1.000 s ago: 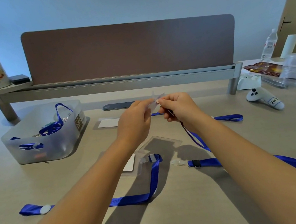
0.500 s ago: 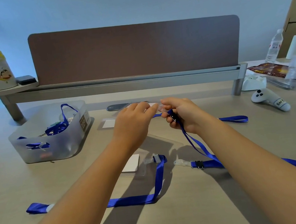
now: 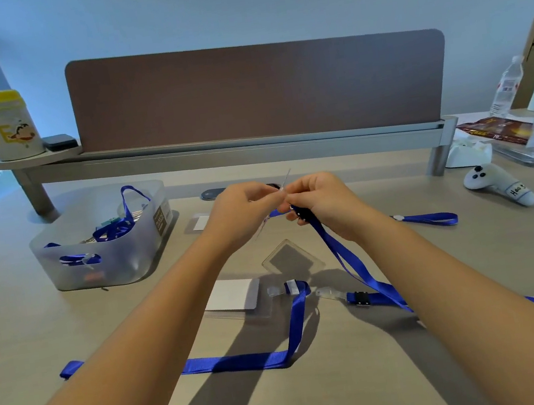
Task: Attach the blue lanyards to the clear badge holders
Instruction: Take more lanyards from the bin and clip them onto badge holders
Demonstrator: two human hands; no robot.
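My left hand [image 3: 242, 211] pinches a clear badge holder [image 3: 285, 182], held edge-on above the desk, so little of it shows. My right hand [image 3: 323, 202] grips the clip end of a blue lanyard [image 3: 347, 259] right against that holder; the strap trails down to the right across the desk. Below my hands lie a clear badge holder with a white card [image 3: 234, 295], joined to a second blue lanyard [image 3: 289, 341], and an empty clear holder [image 3: 293, 260]. Another lanyard clip [image 3: 359, 297] lies beside them.
A translucent bin [image 3: 60, 268] with more lanyards stands at the left. A white controller [image 3: 498, 185], a snack bag, a bottle and plastic cups sit at the right. A brown divider panel [image 3: 259, 89] on a grey rail runs along the back.
The badge holder has turned from flat to edge-on between my hands. My hands have closed together, and the camera has shifted slightly left to right.
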